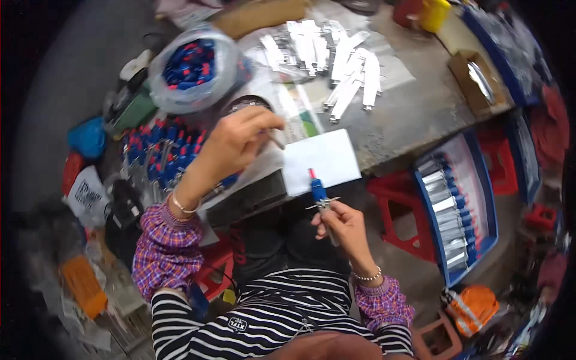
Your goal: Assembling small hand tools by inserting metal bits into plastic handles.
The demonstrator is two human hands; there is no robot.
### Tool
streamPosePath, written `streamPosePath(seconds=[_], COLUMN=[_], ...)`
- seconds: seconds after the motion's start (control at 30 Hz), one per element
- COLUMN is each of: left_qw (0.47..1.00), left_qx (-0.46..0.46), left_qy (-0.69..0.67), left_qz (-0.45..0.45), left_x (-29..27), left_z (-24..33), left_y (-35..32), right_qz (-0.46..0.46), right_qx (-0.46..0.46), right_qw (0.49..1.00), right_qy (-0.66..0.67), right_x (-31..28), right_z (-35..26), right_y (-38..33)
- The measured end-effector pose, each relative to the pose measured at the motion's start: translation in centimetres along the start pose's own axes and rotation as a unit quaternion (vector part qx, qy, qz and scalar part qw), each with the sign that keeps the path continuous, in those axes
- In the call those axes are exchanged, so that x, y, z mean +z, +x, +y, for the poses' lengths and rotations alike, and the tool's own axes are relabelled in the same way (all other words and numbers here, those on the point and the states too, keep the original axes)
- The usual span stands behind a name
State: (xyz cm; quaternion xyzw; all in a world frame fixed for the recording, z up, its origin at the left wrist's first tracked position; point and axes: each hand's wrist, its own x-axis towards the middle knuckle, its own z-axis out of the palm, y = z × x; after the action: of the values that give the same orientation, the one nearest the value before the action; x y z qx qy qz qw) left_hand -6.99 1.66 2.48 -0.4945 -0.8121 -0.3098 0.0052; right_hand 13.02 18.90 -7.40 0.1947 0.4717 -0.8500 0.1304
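Note:
My right hand (345, 228) is closed around the metal lower part of a slim tool (318, 191) with a blue body and a red tip. The tool points up and away from me, with thin metal bits sticking out sideways below the blue part. My left hand (237, 141) is raised over the table edge with its fingers pinched together. A small thin piece seems to stick out of the pinch, too blurred to name. Just behind that hand is a dark round dish (249, 103), partly hidden. A white sheet (324, 159) lies between both hands at the table edge.
Bright metal strips (354, 78) are spread at the back. A plastic-lined tub (162, 90) of blue-and-red parts stands at the left, with similar tools (165, 147) piled before it. To the right, a blue tray (450, 279) of tools rests on red stools (408, 231).

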Motion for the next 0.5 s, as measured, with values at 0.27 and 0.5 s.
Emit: streamPosePath(seconds=[0.27, 0.5], left_qw=[0.995, 0.985], left_qx=[0.081, 0.128], left_qy=[0.032, 0.1], left_qz=[-0.043, -0.064], left_x=[2.2, 3.3], left_z=[-0.2, -1.4], left_y=[3.7, 4.4], right_qz=[-0.002, 0.021], right_qx=[-0.028, -0.035], right_qw=[1.0, 0.999], right_qy=[0.006, 0.004], right_x=[-0.7, -0.8], right_z=[-0.8, -1.0], right_y=[-0.9, -1.4])
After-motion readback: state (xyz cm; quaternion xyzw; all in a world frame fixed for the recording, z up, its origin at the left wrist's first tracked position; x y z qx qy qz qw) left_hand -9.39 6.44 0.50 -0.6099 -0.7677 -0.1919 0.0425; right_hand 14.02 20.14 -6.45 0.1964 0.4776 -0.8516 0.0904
